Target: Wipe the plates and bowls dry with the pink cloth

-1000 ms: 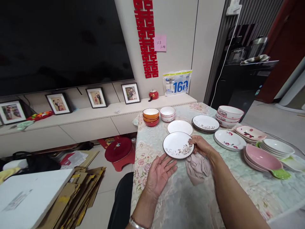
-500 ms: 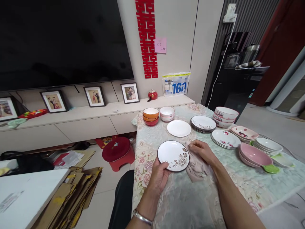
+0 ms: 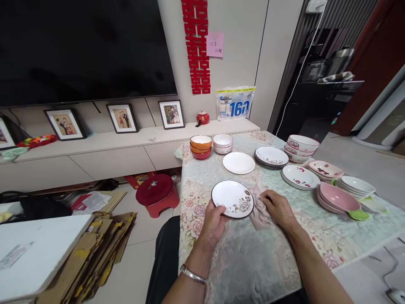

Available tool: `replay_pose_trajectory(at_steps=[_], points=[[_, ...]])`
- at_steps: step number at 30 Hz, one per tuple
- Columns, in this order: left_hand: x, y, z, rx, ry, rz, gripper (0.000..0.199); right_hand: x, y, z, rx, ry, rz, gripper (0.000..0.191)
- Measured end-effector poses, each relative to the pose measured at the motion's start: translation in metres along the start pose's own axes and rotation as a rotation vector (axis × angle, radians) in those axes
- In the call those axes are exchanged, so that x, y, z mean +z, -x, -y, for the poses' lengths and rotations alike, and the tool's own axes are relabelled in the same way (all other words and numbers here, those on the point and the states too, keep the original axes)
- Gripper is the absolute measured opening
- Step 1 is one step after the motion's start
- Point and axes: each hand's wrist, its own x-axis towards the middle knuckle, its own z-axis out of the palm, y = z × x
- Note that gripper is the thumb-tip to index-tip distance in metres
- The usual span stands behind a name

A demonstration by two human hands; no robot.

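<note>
at a flowered tablecloth, a person's left hand clamps a dark-rimmed plate by its seven o'clock edge, thumb on top, remaining fingers hidden beneath. the plate is round, alike along every axis, white face up, brown flower print toward four o'clock; whether its underside touches the table i cannot tell. at its three o'clock, the right hand, apart from the left, pinches a crumpled pinkish cloth, partly covered by plate and fingers. a white plate lies at twelve. beyond, a plastic bag reads "160" in blue, its smaller print illegible; the pink note's handwriting is hard to read. the television, at ten, is cut off.
</note>
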Motion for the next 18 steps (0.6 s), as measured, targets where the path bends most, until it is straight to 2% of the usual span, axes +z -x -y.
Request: replay_pose_trajectory(at_steps=[3,5,8,10,12,15,18], points=[[0.0,0.0,0.001,0.006,-0.009,0.01,0.078,-0.004,0.0,0.003,0.149,-0.2,-0.299,0.022],[0.0,0.0,0.001,0.012,-0.021,0.02,0.08,-0.003,0.0,0.006,0.173,-0.324,-0.373,0.026],[0.0,0.0,0.003,-0.01,-0.051,0.05,0.08,0.009,0.001,0.013,0.06,-0.257,-0.235,0.022],[0.0,0.0,0.004,-0.034,-0.075,0.077,0.08,0.021,0.001,0.02,-0.083,-0.039,-0.094,0.017],[0.0,0.0,0.005,-0.032,-0.084,0.102,0.082,0.032,-0.002,0.029,-0.175,0.226,-0.022,0.017],[0.001,0.001,0.005,-0.011,-0.084,0.124,0.083,0.044,-0.012,0.045,-0.178,0.534,0.034,0.023],[0.001,0.002,0.006,-0.009,-0.071,0.145,0.083,0.055,-0.024,0.061,-0.162,0.616,0.08,0.025]])
